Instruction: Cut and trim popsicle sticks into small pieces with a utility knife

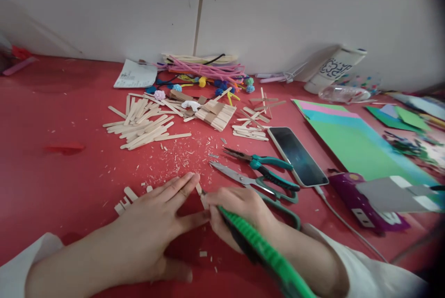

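My right hand [239,212] is closed round the ribbed green handle of what looks like a utility knife [257,242]. Its dark tip meets a small wooden craft stick [199,190] on the red table, partly hidden by my fingers. My left hand [163,214] lies palm down to the left of that stick, fingers stretched out, the thumb and a fingertip close to it. Cut stick pieces [125,199] lie beside and partly under my left hand. Scissors [239,177] with green handles and teal-handled pliers [260,163] lie just beyond my right hand.
Loose craft sticks [142,122] and a bundled stick panel [216,115] lie farther back, before pink pipe cleaners [208,70]. At right are a phone [297,156] with a cable, coloured sheets [351,136], a purple packet [361,200] and a tilted white cup [333,68]. Wood shavings [181,156] litter the middle.
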Tool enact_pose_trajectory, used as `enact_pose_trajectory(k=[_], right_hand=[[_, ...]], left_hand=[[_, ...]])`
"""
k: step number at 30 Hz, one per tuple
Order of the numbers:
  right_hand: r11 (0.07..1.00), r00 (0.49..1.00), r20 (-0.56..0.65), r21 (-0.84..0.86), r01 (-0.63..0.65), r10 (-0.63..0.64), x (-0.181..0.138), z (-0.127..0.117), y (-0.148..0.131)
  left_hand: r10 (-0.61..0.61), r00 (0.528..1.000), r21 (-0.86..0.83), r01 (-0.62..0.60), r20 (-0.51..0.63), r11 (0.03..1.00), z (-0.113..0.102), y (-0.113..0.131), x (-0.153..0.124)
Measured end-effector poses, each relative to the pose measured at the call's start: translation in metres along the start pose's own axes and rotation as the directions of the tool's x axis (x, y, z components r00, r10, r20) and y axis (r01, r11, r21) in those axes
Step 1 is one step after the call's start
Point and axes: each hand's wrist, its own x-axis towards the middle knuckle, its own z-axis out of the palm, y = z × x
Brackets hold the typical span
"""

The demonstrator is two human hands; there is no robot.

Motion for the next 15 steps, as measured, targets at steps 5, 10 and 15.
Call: enact_pose_trajectory(k=[5, 10, 15], right_hand=[[0.987, 0.984, 0.091, -0.031, 0.158, -0.155, -0.0091, -0.0010, 0.0032], [0.987, 0.990, 0.009, -0.070, 0.141, -0.141, -0.0051, 0.0002, -0.0005], [0.993, 0.994, -0.073, -0.092, 0.072, -0.079, 0.0006, -0.0006, -0.0040]], left_hand=[[-0.001, 1.000, 0.046, 0.002, -0.022, 0.999, 0.0069, -0.0025, 0.0006], [-0.004, 1.000, 0.064, 0.004, -0.004, 0.998, 0.0020, 0.0002, 0.0004], [0.004, 1.000, 0.053, -0.004, 0.011, 0.999, 0.0005, 0.0002, 0.0020]])
